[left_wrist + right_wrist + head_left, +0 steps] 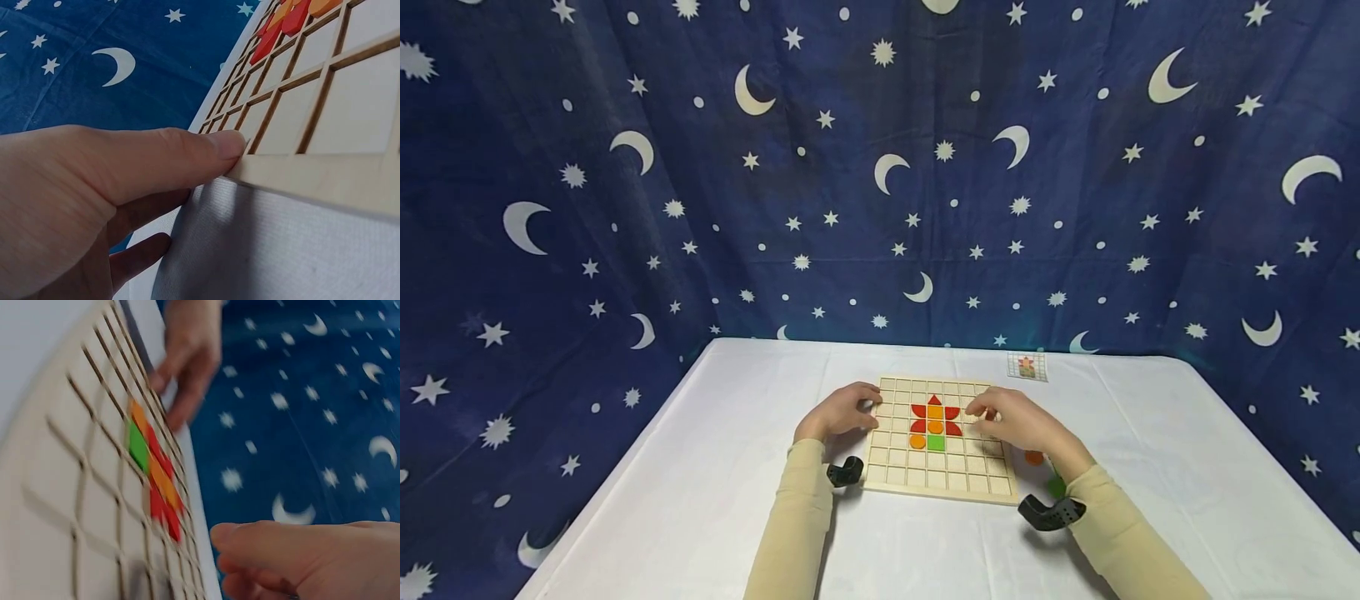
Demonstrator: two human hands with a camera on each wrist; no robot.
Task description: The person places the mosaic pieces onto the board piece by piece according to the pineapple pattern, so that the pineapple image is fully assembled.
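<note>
A wooden grid board (940,493) lies on the white table. Red pieces (953,429) surround an orange square and an orange disc (936,427) in its middle cells. Below them sits a green square (936,442), with another orange disc (917,442) to its left. My left hand (842,410) rests at the board's left edge, its thumb (225,144) on the rim and its other fingers apart from the thumb. Above the board's right side hovers my right hand (1018,419), fingers loosely bent. No piece shows between its thumb and fingers (250,540).
Loose orange (1033,457) and green pieces (1057,486) lie right of the board, partly covered by my right forearm. A small card (1027,367) with a gridded coloured pattern lies at the back right. A blue cloth (850,208) with moons and stars hangs behind the table.
</note>
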